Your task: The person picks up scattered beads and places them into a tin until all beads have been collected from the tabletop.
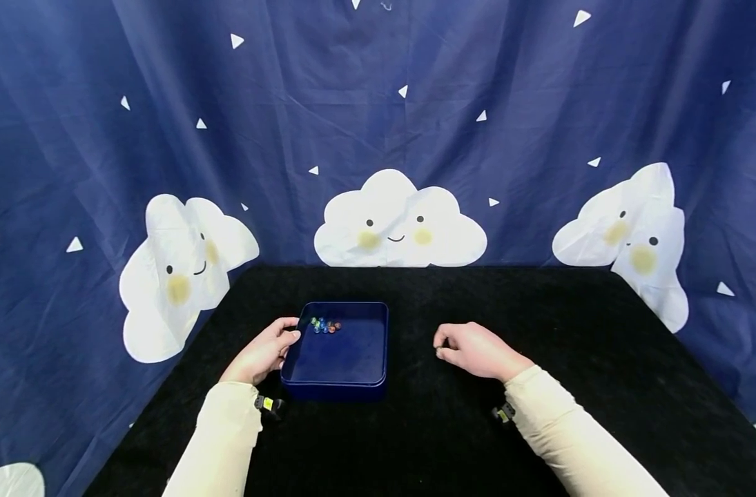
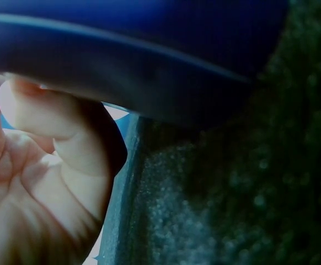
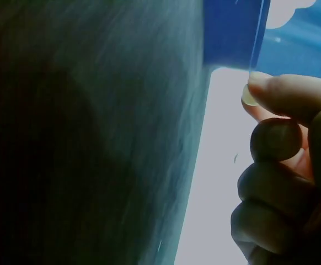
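Observation:
A square navy-blue box stands open-topped left of centre in the head view. Several small glass marbles, green, blue and orange, cluster in its far left corner. My left hand grips the box's left wall, the thumb at the rim. In the left wrist view, bent fingers of that hand lie against the underside of the box wall. Off to the right of the box, my right hand pinches a small pale yellowish marble between thumb and forefinger, its other fingers curled in.
Black cloth covers the table under both hands. A dark blue curtain with white triangles hangs behind and at both sides, with smiling clouds printed on it. Each wrist carries a small black camera.

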`<state>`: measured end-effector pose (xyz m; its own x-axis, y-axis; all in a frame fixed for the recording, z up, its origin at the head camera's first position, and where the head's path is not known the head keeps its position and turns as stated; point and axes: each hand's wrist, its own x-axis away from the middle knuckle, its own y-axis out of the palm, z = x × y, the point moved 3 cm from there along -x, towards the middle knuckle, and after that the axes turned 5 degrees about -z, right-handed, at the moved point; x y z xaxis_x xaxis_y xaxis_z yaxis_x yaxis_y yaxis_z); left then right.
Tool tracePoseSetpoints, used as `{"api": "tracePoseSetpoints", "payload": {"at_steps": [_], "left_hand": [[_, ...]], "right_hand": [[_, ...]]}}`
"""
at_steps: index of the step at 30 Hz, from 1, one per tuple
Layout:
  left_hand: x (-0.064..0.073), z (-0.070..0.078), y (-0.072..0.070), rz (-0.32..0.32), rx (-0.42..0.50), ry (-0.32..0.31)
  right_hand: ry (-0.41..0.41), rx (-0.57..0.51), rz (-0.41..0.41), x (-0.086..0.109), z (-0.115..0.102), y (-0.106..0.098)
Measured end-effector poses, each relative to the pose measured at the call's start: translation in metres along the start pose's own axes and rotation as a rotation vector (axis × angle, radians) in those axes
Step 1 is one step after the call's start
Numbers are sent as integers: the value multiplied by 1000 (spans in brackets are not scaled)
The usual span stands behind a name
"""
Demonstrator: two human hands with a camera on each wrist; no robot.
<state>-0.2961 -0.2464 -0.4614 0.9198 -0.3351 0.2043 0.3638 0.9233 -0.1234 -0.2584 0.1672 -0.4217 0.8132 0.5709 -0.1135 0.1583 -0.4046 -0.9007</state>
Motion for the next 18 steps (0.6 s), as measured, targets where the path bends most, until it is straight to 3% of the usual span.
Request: {"api": "tracePoseSetpoints", "payload": {"at_steps": [10,18], "left_hand": [[0,0,-2,-3,3,4],[0,0,1,-10,3,7]], "right_hand": [[-24,-47,105,-45,-37,19],[-21,-91,130,-65,-60,29]]}}
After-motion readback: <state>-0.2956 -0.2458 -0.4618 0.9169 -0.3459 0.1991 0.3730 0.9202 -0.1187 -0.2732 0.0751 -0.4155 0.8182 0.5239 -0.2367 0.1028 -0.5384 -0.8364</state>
